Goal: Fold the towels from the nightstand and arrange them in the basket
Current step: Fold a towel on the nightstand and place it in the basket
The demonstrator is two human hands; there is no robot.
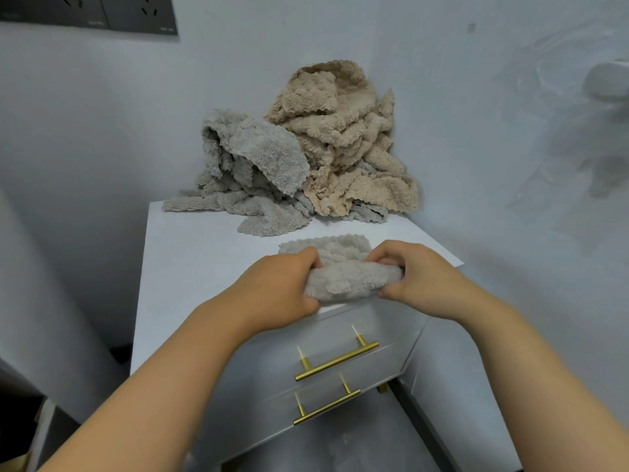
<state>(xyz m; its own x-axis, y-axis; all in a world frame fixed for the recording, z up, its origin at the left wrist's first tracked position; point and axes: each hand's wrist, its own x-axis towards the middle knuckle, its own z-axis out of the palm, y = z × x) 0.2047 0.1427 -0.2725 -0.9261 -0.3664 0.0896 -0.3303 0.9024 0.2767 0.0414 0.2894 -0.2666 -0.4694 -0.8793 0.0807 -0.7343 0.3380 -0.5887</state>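
Observation:
A small grey towel (347,267) lies at the front edge of the white nightstand (190,253), its near part doubled over into a thick fold. My left hand (282,287) grips the fold's left end, and my right hand (418,277) pinches its right end. Behind, against the wall, sits a heap of crumpled towels: grey ones (252,165) on the left and beige ones (350,141) on the right. No basket is in view.
The nightstand has two drawers with gold bar handles (337,361). White walls close in behind and to the right. A dark socket panel (102,11) is on the wall at top left. Dark floor shows at lower left.

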